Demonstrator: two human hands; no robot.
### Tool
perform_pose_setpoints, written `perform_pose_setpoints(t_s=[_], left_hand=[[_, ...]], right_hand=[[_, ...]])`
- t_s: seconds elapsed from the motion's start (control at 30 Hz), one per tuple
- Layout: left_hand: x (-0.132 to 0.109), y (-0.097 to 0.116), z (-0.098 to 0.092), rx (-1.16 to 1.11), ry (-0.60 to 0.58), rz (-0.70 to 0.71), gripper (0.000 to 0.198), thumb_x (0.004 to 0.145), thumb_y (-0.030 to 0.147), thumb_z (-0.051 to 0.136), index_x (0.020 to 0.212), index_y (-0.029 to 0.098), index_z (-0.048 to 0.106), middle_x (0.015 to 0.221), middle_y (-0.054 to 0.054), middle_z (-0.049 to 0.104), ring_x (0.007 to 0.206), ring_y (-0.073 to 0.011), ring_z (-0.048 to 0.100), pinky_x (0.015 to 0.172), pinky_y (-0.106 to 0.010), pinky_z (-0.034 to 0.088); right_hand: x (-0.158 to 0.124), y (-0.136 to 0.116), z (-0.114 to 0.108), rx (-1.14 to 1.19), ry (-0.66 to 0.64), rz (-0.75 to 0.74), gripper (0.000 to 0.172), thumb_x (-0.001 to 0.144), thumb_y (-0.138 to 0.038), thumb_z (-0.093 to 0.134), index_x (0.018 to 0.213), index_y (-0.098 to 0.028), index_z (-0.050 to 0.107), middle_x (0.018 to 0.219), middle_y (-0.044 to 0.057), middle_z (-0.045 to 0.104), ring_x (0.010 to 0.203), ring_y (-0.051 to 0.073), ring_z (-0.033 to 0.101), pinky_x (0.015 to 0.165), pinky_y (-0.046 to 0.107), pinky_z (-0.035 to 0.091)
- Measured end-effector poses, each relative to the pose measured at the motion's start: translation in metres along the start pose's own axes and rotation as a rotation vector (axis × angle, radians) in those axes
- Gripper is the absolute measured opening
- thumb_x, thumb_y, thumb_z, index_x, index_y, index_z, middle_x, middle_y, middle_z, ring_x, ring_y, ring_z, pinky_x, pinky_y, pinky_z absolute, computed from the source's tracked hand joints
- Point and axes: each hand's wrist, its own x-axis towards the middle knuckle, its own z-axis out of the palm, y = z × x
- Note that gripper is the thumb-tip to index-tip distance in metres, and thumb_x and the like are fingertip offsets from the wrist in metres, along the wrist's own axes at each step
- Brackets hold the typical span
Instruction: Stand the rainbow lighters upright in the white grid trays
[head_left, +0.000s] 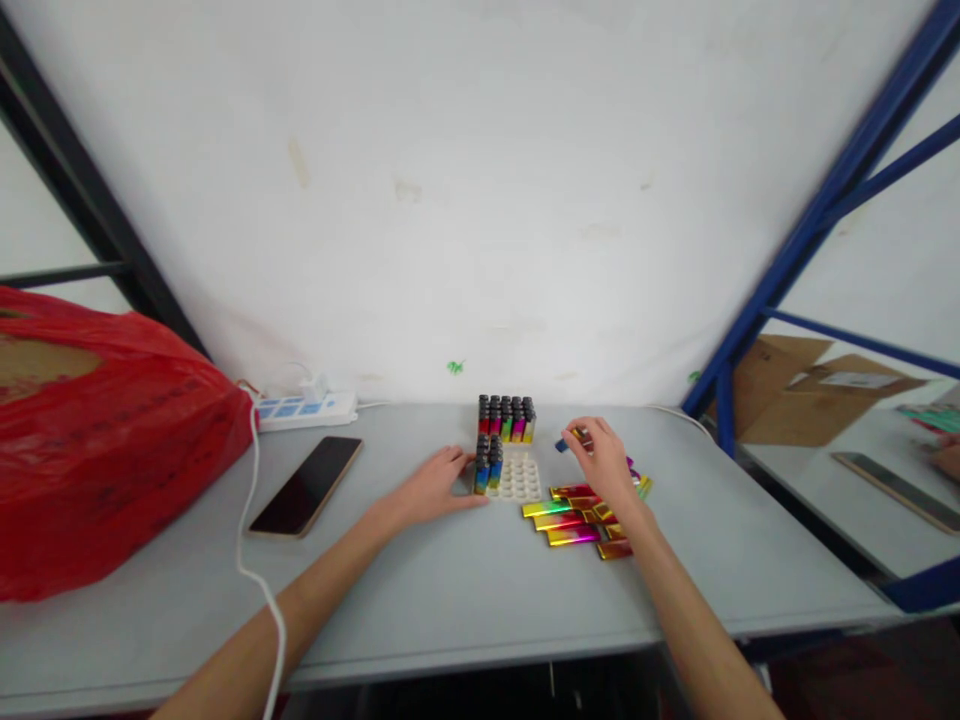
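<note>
A pale tray (519, 480) with round sockets lies on the table. Black-topped lighters (507, 420) in several colours stand upright along its back, and blue ones (488, 465) fill its left side. My left hand (431, 487) rests at the tray's left edge, thumb and fingers spread apart around the near left corner. To the right of the tray, my right hand (601, 460) is raised with its fingers pinched on a lighter (562, 444), whose blue end points left. Beneath that hand is a loose pile of shiny lighters (574, 536) in yellow, red, green and magenta, partly hidden by the wrist.
A black-screened phone (307, 487) lies left of my left hand. A white power strip (307, 410) sits by the wall, and its cable (255, 560) crosses the table front. A red plastic bag (112, 450) stands far left; a blue metal frame (810, 230) bounds the right.
</note>
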Motion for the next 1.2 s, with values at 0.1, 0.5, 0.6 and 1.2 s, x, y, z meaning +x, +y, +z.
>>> perform_pose_setpoints(t_s=[0.1, 0.5, 0.6, 1.2], left_hand=[[0.000, 0.001, 0.000, 0.012, -0.008, -0.008, 0.046, 0.086, 0.063, 0.076, 0.099, 0.019, 0.067, 0.107, -0.011, 0.068, 0.102, -0.0336, 0.065, 0.095, -0.045, 0.055], [0.000, -0.004, 0.002, 0.022, 0.001, 0.010, 0.049, 0.086, 0.066, 0.075, 0.098, 0.019, 0.068, 0.105, -0.011, 0.068, 0.100, -0.0327, 0.066, 0.092, -0.044, 0.055], [-0.001, -0.004, 0.001, -0.005, 0.010, 0.020, 0.050, 0.086, 0.066, 0.076, 0.102, 0.019, 0.069, 0.106, -0.010, 0.069, 0.099, -0.0319, 0.066, 0.091, -0.042, 0.055], [0.000, -0.002, 0.001, 0.016, -0.005, 0.020, 0.050, 0.088, 0.066, 0.074, 0.103, 0.018, 0.067, 0.107, -0.011, 0.068, 0.103, -0.0331, 0.065, 0.094, -0.044, 0.055]], right_hand=[[-0.001, -0.012, 0.004, 0.400, 0.085, 0.123, 0.043, 0.089, -0.063, 0.076, 0.094, -0.021, 0.065, 0.093, 0.006, 0.075, 0.072, 0.020, 0.073, 0.076, 0.037, 0.061], [-0.007, -0.039, 0.007, 1.105, -0.014, 0.584, 0.052, 0.070, -0.036, 0.093, 0.116, -0.025, 0.072, 0.097, 0.000, 0.076, 0.091, 0.021, 0.076, 0.085, 0.038, 0.064], [-0.007, -0.043, 0.008, 1.115, 0.003, 0.638, 0.042, 0.069, -0.031, 0.086, 0.108, -0.023, 0.075, 0.084, -0.003, 0.070, 0.075, 0.015, 0.069, 0.070, 0.029, 0.059], [-0.015, -0.056, 0.010, -0.072, -0.047, 0.054, 0.055, 0.099, -0.065, 0.048, 0.061, -0.025, 0.040, 0.054, -0.003, 0.041, 0.056, 0.015, 0.036, 0.060, 0.031, 0.026]])
